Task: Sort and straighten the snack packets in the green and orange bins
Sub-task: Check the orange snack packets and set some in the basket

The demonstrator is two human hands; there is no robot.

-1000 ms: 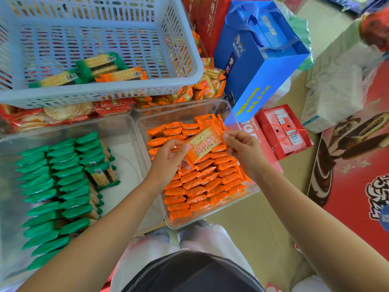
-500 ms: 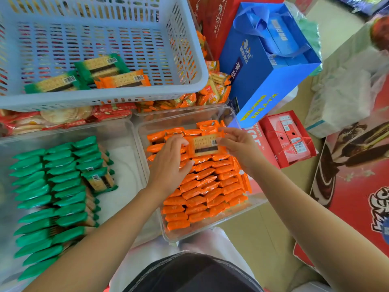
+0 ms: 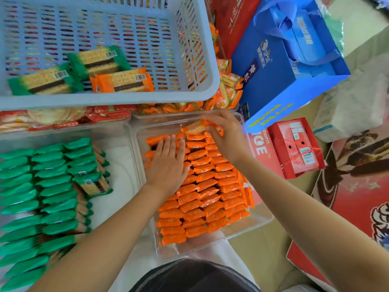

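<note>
A clear bin [image 3: 261,223] in front of me holds rows of orange snack packets [image 3: 206,197] standing on edge. My left hand [image 3: 168,165] lies flat, fingers straight, pressing on the left rows. My right hand [image 3: 225,138] grips one orange packet [image 3: 194,127] at the bin's far end, tilted above the rows. To the left, a second clear bin [image 3: 124,165] holds rows of green packets [image 3: 42,197], with one green packet [image 3: 92,185] lying face up.
A light blue slotted basket [image 3: 117,100] sits behind, with two green packets [image 3: 99,60] and one orange packet [image 3: 124,81] inside. Red and yellow snacks [image 3: 63,118] lie under it. A blue gift bag [image 3: 280,66] and red boxes [image 3: 294,146] stand at right.
My left hand let go of the orange packet and moved down flat onto the left rows. My right hand carried the packet to the far end of the orange bin.
</note>
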